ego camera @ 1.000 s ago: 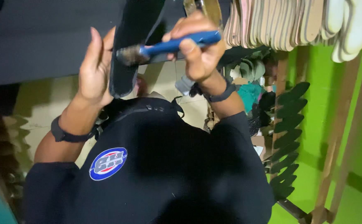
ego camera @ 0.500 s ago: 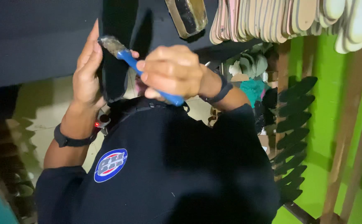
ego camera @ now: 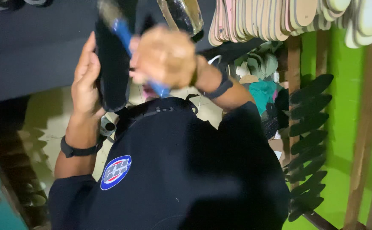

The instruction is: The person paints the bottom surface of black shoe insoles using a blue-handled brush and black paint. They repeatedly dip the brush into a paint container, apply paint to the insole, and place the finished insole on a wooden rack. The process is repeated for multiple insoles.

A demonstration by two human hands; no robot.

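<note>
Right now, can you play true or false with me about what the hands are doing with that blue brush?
1. The right hand grips a blue-handled brush. True.
2. The left hand is empty and hangs at the side. False: it holds up a black sole-shaped piece.
3. Pale soles hang in a row at the top right. True.
4. The wall on the right is red. False: the wall is bright green.
5. Both wrists wear dark bands. True.
6. The brush is sharp and clear. False: it is blurred by motion.
</note>
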